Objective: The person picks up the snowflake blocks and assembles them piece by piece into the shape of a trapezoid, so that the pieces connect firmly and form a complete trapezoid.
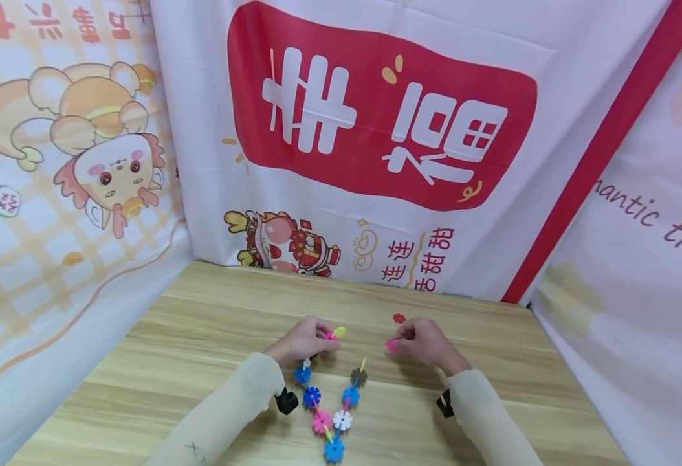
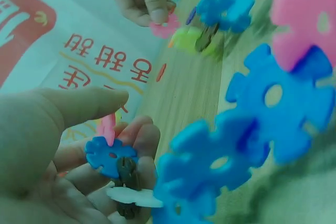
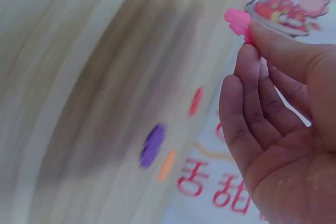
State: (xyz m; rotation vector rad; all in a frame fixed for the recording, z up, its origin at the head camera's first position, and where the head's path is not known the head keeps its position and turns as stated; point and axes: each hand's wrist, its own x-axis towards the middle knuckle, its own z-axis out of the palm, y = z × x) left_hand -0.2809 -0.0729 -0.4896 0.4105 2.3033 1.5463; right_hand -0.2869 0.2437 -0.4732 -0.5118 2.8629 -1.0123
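Where the worktop lies nearest the viewer, a V-shaped chain of snowflake discs rests flat on the wood, its blue disc at the apex and pink, white, blue and dark discs rising along two arms. Left hand: fingers curled round the far end of the chain's left arm, gripping a small cluster of blue, white and pink discs, as the left wrist view confirms. Right hand: thumb and fingertips pinch a single pink disc, held just above the wood and apart from the chain; remaining fingers loosely bent. Beyond the right hand, a red disc lies alone. Farther back, printed cloth backdrops enclose the worktop.
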